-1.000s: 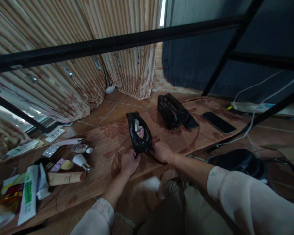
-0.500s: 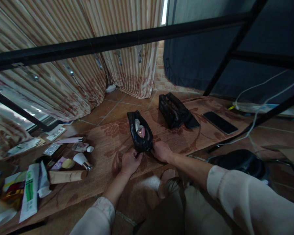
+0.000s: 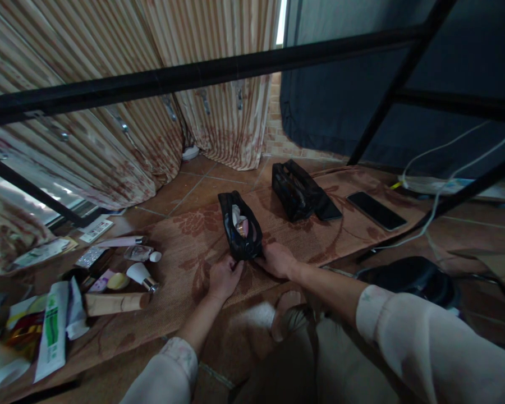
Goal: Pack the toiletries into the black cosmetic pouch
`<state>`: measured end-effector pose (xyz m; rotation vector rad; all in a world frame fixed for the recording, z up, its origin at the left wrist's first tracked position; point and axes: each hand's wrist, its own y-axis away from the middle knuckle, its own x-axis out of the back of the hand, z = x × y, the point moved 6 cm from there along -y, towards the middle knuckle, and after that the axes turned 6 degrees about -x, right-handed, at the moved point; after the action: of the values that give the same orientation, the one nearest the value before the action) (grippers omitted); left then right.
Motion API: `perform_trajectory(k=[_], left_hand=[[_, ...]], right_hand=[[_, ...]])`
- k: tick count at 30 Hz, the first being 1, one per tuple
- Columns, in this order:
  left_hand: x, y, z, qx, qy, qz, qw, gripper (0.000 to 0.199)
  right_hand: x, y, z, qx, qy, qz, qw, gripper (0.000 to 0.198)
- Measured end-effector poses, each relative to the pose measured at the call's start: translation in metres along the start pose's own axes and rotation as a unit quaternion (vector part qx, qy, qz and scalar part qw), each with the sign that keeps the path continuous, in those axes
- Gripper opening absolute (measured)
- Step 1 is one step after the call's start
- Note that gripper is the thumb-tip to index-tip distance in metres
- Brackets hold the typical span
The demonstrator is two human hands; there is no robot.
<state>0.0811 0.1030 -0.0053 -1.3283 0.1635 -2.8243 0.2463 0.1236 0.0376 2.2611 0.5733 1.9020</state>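
A small black pouch [image 3: 231,238] stands unzipped on the brown patterned cloth [image 3: 177,235], with white and pink items [image 3: 240,223] showing inside. My left hand [image 3: 225,279] grips its near left corner, thumb against the fabric. At the near right corner, my right hand [image 3: 279,260] has its fingers curled on the pouch, their tips partly hidden. A second black pouch [image 3: 294,191], also gaping at the top, sits farther back to the right.
Left on the cloth lie a green-and-white tube [image 3: 53,331], a beige tube [image 3: 115,303], a white-handled brush [image 3: 142,276] and other cosmetics. Right are a dark phone [image 3: 376,210] and a white cable [image 3: 437,202]. A black metal bar [image 3: 219,72] crosses in front of the curtains [image 3: 219,123].
Hardly anything differs. Both hands stay at the pouch's near end, and the view has shifted very slightly.
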Motion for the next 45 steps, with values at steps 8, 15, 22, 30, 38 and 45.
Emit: perform_trajectory(k=[8, 15, 22, 30, 38, 45], left_hand=[[0.0000, 0.0006, -0.0004, -0.003, 0.014, -0.005, 1.000, 0.018], [0.0013, 0.0013, 0.0017, -0.021, 0.006, 0.001, 1.000, 0.027], [0.0025, 0.0024, 0.0038, -0.029, 0.005, 0.004, 1.000, 0.028], [-0.0008, 0.0009, -0.0002, -0.007, -0.002, -0.020, 1.000, 0.027], [-0.0010, 0.0012, -0.0013, -0.014, -0.005, -0.017, 1.000, 0.029], [-0.0012, 0.0010, -0.0010, -0.022, 0.000, -0.011, 1.000, 0.026]], right_hand=[[-0.0020, -0.0025, 0.0008, 0.011, 0.003, 0.013, 1.000, 0.039], [-0.0016, -0.0024, 0.0019, 0.010, -0.001, 0.018, 1.000, 0.038], [-0.0013, -0.0016, 0.0019, 0.001, 0.000, 0.010, 1.000, 0.039], [-0.0007, 0.0007, -0.0007, 0.031, 0.021, 0.013, 0.999, 0.048], [-0.0004, -0.0007, -0.0011, 0.059, 0.025, 0.040, 0.997, 0.049], [-0.0012, -0.0019, 0.0001, 0.044, 0.021, 0.035, 0.998, 0.057]])
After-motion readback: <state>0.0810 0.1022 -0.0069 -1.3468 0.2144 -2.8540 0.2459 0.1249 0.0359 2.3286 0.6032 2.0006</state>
